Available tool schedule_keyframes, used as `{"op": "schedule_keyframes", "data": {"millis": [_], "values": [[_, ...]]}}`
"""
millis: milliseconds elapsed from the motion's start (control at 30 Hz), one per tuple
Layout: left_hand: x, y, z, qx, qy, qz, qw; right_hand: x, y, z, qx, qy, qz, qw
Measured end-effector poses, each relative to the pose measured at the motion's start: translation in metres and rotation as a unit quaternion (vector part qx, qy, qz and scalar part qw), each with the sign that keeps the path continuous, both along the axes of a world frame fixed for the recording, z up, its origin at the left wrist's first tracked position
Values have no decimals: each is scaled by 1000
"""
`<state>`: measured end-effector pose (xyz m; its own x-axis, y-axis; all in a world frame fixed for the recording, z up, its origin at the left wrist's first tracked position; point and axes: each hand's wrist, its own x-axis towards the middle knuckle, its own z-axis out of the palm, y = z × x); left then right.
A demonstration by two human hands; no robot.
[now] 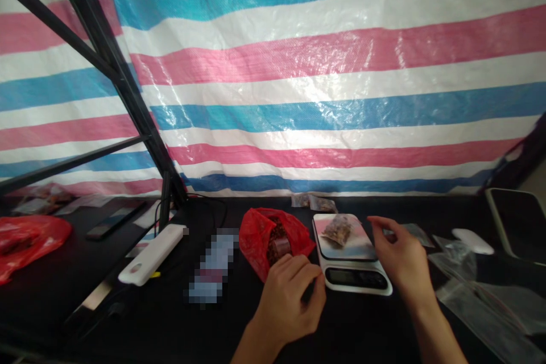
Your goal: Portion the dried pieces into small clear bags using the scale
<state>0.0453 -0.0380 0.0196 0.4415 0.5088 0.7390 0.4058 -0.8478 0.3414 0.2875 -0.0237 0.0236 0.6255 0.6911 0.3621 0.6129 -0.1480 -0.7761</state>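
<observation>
My left hand (290, 296) rests on the black table beside an open red plastic bag (260, 236) of dark brown pieces. Its fingers are curled in; whatever they hold is hidden. My right hand (398, 256) hovers at the right edge of a small white kitchen scale (354, 281), fingers apart and slightly bent, holding nothing. On the scale's platform lies a small clear packet of brown material (336, 229).
A white power bank (151, 255) and a phone (113, 219) lie at left, with another red bag (25, 239) at the far left. Clear plastic bags (482, 290), a white mouse (472, 240) and a tablet (518, 222) sit at right. A striped tarp (324, 68) hangs behind, black frame bars (115, 68) at left.
</observation>
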Motion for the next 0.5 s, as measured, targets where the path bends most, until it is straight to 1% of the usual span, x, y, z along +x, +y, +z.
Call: {"op": "schedule_keyframes", "data": {"millis": [267,500], "values": [[1,0,-2,6,6,-1,1000,16,0,-16,12,-28,14,999],[-2,1,-2,13,0,14,1000,15,10,-26,28,-57,56,996]]}}
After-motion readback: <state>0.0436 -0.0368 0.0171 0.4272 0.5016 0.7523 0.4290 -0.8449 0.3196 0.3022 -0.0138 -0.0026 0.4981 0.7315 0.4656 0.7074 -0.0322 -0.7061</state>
